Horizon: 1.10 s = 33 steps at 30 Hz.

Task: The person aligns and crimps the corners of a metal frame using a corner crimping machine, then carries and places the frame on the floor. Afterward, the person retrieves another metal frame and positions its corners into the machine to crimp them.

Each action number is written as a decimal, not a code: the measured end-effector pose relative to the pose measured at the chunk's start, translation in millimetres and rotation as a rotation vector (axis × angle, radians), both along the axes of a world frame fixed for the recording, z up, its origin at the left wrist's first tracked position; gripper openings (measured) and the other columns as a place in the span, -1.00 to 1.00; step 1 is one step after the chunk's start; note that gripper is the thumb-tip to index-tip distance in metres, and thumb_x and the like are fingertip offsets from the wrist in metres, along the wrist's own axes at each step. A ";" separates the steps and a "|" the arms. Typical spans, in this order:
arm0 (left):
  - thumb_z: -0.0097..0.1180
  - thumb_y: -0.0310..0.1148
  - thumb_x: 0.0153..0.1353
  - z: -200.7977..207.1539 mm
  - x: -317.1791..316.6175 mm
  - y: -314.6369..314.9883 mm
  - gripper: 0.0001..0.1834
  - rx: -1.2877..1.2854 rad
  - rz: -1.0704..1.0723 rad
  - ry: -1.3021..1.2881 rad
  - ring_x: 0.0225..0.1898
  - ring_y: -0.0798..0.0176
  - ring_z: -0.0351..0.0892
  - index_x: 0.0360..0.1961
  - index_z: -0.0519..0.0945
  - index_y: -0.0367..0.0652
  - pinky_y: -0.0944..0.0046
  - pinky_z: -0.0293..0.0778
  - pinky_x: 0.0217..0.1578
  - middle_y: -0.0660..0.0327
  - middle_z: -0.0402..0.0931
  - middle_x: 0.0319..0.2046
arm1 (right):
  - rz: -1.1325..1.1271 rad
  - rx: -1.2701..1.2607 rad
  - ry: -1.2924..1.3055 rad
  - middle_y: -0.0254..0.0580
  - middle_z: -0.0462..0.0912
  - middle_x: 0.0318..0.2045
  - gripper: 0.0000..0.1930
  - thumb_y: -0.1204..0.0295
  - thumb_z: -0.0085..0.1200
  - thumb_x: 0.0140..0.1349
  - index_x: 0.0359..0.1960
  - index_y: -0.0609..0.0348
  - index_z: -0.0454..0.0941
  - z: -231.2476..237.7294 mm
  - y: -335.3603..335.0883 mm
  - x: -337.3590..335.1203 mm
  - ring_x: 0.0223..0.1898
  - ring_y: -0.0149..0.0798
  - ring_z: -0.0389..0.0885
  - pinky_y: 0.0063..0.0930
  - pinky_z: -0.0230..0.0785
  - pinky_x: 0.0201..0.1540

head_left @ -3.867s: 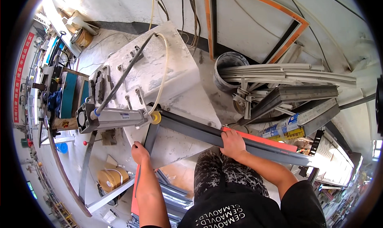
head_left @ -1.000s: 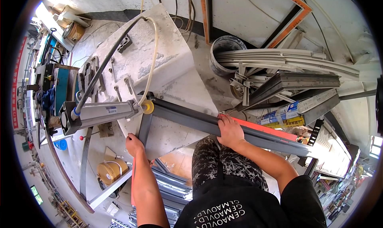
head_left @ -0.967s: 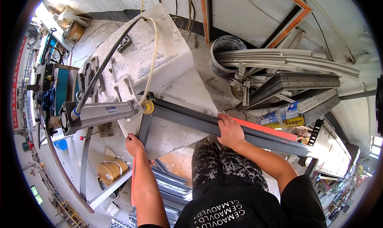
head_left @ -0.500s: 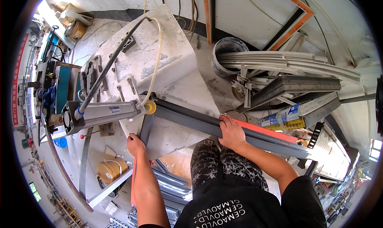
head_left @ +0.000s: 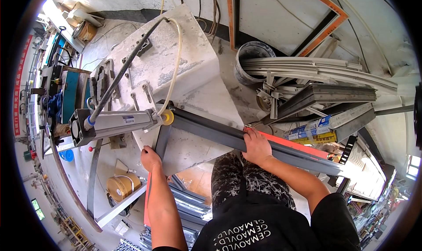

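Two dark grey metal profiles meet at a corner on a pale, worn metal machine table (head_left: 198, 152). My right hand (head_left: 257, 146) is wrapped over the long profile (head_left: 206, 127), which slants away to the right and has a red-orange strip (head_left: 292, 144) along its far side. My left hand (head_left: 151, 159) grips the short profile (head_left: 163, 142), which runs back toward me under my forearm. A silver pneumatic cylinder (head_left: 116, 124) lies across the table's left part. Its yellow round end (head_left: 167, 117) sits at the corner of the profiles. The fingertips of both hands are partly hidden.
A black hose (head_left: 127, 64) and a pale hose (head_left: 176, 53) arch above the cylinder. Behind on the right stand a bucket (head_left: 246, 66) and a pile of metal offcuts (head_left: 325, 95). Several grey profiles (head_left: 189, 202) lie below the table; a brown roll (head_left: 121, 188) is at lower left.
The view has shifted very slightly. Both hands keep their hold, and the profiles and cylinder stay in the same place.
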<state>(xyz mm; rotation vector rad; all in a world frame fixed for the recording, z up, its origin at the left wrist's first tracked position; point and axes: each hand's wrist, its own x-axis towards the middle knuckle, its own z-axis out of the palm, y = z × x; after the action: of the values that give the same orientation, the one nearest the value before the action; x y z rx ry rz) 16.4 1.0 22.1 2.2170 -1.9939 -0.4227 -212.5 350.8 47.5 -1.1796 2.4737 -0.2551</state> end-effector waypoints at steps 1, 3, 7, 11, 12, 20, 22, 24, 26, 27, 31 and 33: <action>-0.24 0.10 0.33 -0.2 0.0 0.0 -0.39 0.002 0.001 0.008 -0.13 -0.31 0.60 -0.17 0.70 -0.17 -0.13 0.48 -0.10 -0.13 0.66 -0.18 | 0.002 0.003 -0.003 0.11 0.48 0.13 -0.36 0.17 0.38 -0.07 0.02 0.27 0.47 0.3 -0.2 -0.4 0.31 0.11 0.36 -0.07 0.38 0.23; -0.24 0.10 0.33 0.4 -0.7 0.1 -0.39 0.006 0.002 0.006 -0.12 -0.31 0.60 -0.17 0.70 -0.17 -0.13 0.48 -0.10 -0.12 0.66 -0.18 | 0.003 0.006 -0.007 0.12 0.48 0.13 -0.35 0.16 0.39 -0.07 0.02 0.27 0.47 0.1 -0.1 -0.4 0.31 0.11 0.37 -0.07 0.39 0.22; -0.25 0.11 0.33 0.9 -1.1 0.2 -0.39 0.009 0.002 0.007 -0.12 -0.30 0.60 -0.17 0.70 -0.16 -0.13 0.49 -0.10 -0.11 0.66 -0.17 | 0.008 0.007 0.015 0.11 0.48 0.13 -0.34 0.15 0.40 -0.08 0.02 0.26 0.46 0.5 0.0 0.2 0.30 0.11 0.38 -0.07 0.39 0.22; -0.25 0.11 0.33 1.4 -0.8 0.0 -0.39 0.010 0.001 -0.001 -0.12 -0.30 0.60 -0.16 0.70 -0.16 -0.13 0.48 -0.10 -0.11 0.66 -0.17 | 0.010 0.011 0.010 0.11 0.48 0.13 -0.34 0.15 0.39 -0.07 0.03 0.26 0.46 0.2 0.1 0.0 0.30 0.11 0.37 -0.08 0.39 0.22; -0.24 0.11 0.33 0.3 0.1 -0.7 -0.39 0.011 -0.003 0.000 -0.11 -0.30 0.60 -0.16 0.70 -0.16 -0.13 0.48 -0.10 -0.11 0.66 -0.17 | 0.010 0.011 0.010 0.11 0.48 0.13 -0.34 0.15 0.39 -0.07 0.03 0.26 0.46 0.0 0.1 -0.1 0.30 0.11 0.37 -0.08 0.39 0.22; -0.24 0.12 0.32 -1.6 2.4 -1.9 -0.39 0.018 -0.007 -0.008 -0.11 -0.31 0.60 -0.15 0.70 -0.15 -0.14 0.48 -0.09 -0.11 0.66 -0.16 | 0.011 0.016 0.001 0.09 0.49 0.11 -0.35 0.16 0.39 -0.08 0.01 0.26 0.47 1.6 -1.0 -0.3 0.30 0.10 0.37 -0.09 0.40 0.20; -0.24 0.12 0.32 -2.5 2.4 -2.5 -0.39 0.022 0.003 -0.009 -0.11 -0.31 0.60 -0.15 0.70 -0.14 -0.14 0.48 -0.09 -0.10 0.66 -0.15 | 0.011 0.009 0.006 0.10 0.49 0.11 -0.36 0.16 0.39 -0.08 0.01 0.26 0.47 0.8 -0.4 0.1 0.30 0.10 0.37 -0.08 0.41 0.20; -0.24 0.12 0.32 -1.2 0.8 -1.6 -0.39 0.026 0.005 -0.009 -0.11 -0.31 0.60 -0.14 0.70 -0.14 -0.15 0.48 -0.09 -0.10 0.66 -0.15 | 0.010 0.004 0.012 0.10 0.49 0.11 -0.36 0.16 0.39 -0.09 0.00 0.26 0.47 -0.2 0.3 0.6 0.30 0.10 0.37 -0.08 0.41 0.20; -0.24 0.13 0.32 0.1 -0.6 -0.8 -0.39 0.029 0.006 -0.008 -0.11 -0.31 0.60 -0.14 0.70 -0.14 -0.15 0.48 -0.09 -0.10 0.66 -0.15 | -0.017 0.017 -0.010 0.06 0.47 0.16 -0.34 0.19 0.40 -0.13 0.02 0.23 0.46 -0.8 0.2 0.9 0.32 0.08 0.36 -0.06 0.36 0.24; -0.24 0.13 0.32 0.2 -1.2 -0.6 -0.38 0.025 0.005 -0.009 -0.11 -0.31 0.60 -0.14 0.70 -0.14 -0.15 0.48 -0.09 -0.10 0.66 -0.16 | -0.018 0.017 -0.010 0.06 0.47 0.16 -0.34 0.19 0.40 -0.13 0.02 0.23 0.46 -0.7 0.6 0.5 0.32 0.08 0.36 -0.06 0.36 0.24; -0.24 0.13 0.33 0.4 -0.6 0.1 -0.38 0.006 -0.005 -0.007 -0.11 -0.31 0.60 -0.15 0.70 -0.15 -0.15 0.48 -0.10 -0.11 0.66 -0.16 | 0.009 0.002 0.015 0.11 0.49 0.11 -0.36 0.16 0.40 -0.09 -0.01 0.26 0.47 0.6 0.1 -0.8 0.30 0.11 0.38 -0.07 0.42 0.18; -0.24 0.12 0.33 0.0 0.8 -0.2 -0.39 0.007 -0.004 -0.003 -0.11 -0.31 0.60 -0.16 0.70 -0.16 -0.15 0.48 -0.10 -0.11 0.66 -0.16 | 0.013 0.007 0.008 0.11 0.49 0.11 -0.36 0.16 0.40 -0.09 -0.01 0.26 0.47 1.9 -1.0 -0.8 0.30 0.11 0.38 -0.06 0.42 0.18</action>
<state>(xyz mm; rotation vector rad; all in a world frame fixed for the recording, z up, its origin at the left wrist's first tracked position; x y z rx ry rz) 17.2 0.8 22.1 2.2195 -2.0015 -0.4270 -213.3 349.8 49.5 -1.1952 2.4714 -0.2381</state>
